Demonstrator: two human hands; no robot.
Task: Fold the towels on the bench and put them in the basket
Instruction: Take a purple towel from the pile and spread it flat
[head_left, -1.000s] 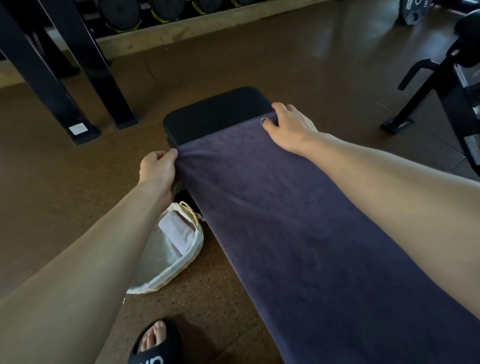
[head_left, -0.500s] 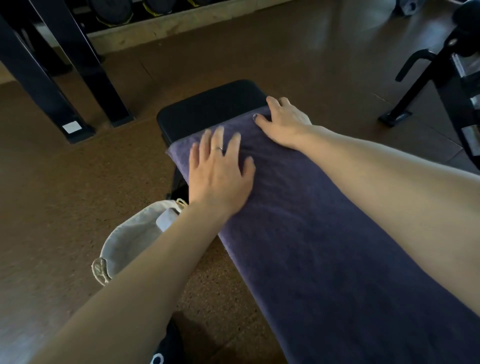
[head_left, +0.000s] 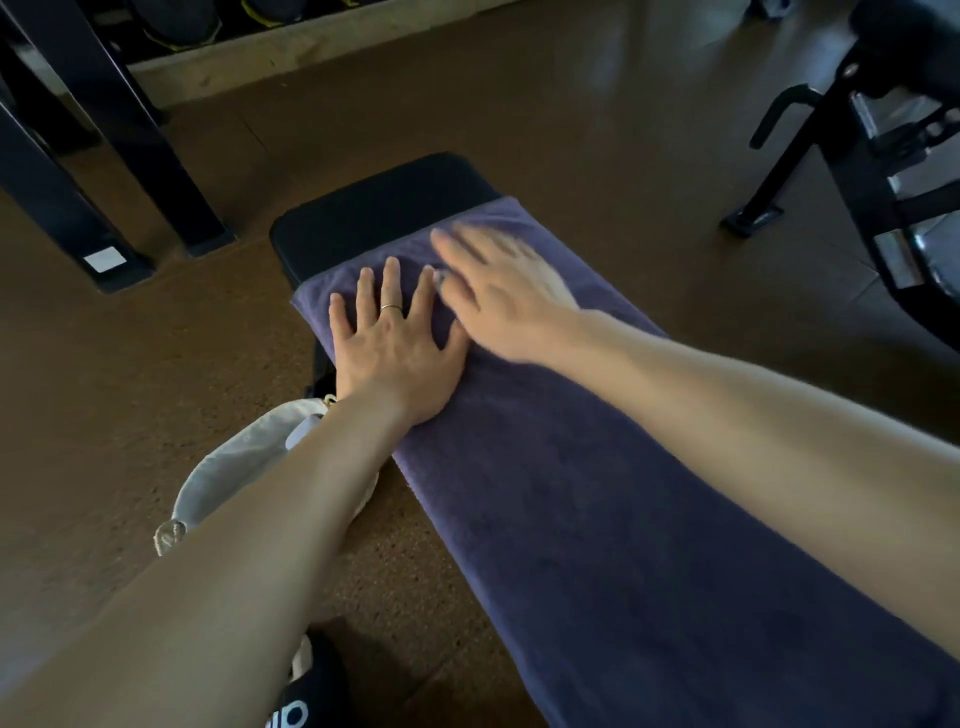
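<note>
Bare black bench (head_left: 374, 208) pad open beyond the towel (head_left: 597, 493); brown floor (head_left: 156, 415) open on the left, though the basket (head_left: 234, 467) sits tight against the bench, machine frame (head_left: 831, 156) standing far right.

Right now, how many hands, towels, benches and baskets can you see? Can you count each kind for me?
Hands: 2, the left hand and the right hand, both flat on the towel.
Towels: 1, the purple towel spread along the bench.
Benches: 1, the black bench.
Baskets: 1, the white basket on the floor beside the bench.
Total: 5.
</note>
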